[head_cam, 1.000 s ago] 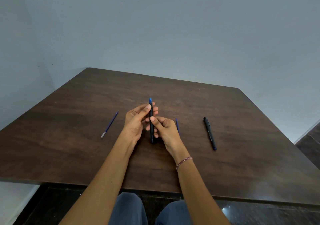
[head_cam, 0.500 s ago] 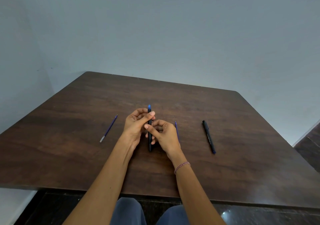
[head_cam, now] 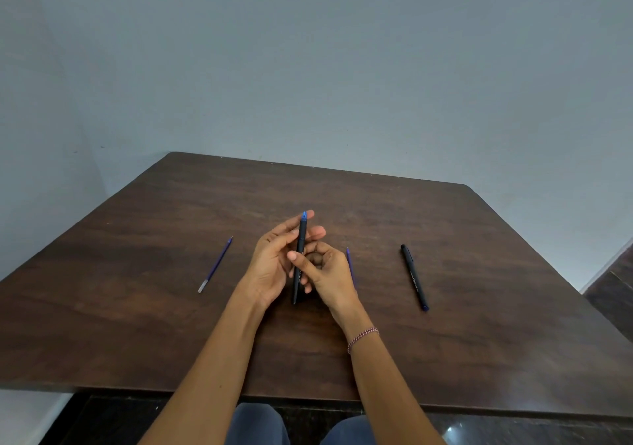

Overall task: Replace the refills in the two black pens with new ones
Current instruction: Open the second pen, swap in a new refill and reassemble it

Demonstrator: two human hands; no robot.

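while the right hand [head_cam: 330, 273] pinches the black pen [head_cam: 300, 256] at mid-barrel, thumb across it, the left hand [head_cam: 272, 263] props its upper barrel on nearly straight fingers, blue tip up over the table [head_cam: 137, 307]. the second pen [head_cam: 414, 276] lies off right, a near refill [head_cam: 350, 266] just beside the right hand, a far refill [head_cam: 215, 264] out left.

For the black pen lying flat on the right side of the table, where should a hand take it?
I'd pinch the black pen mid-barrel from above, fingertips across its width: it lies flat on the table with bare wood on both sides.
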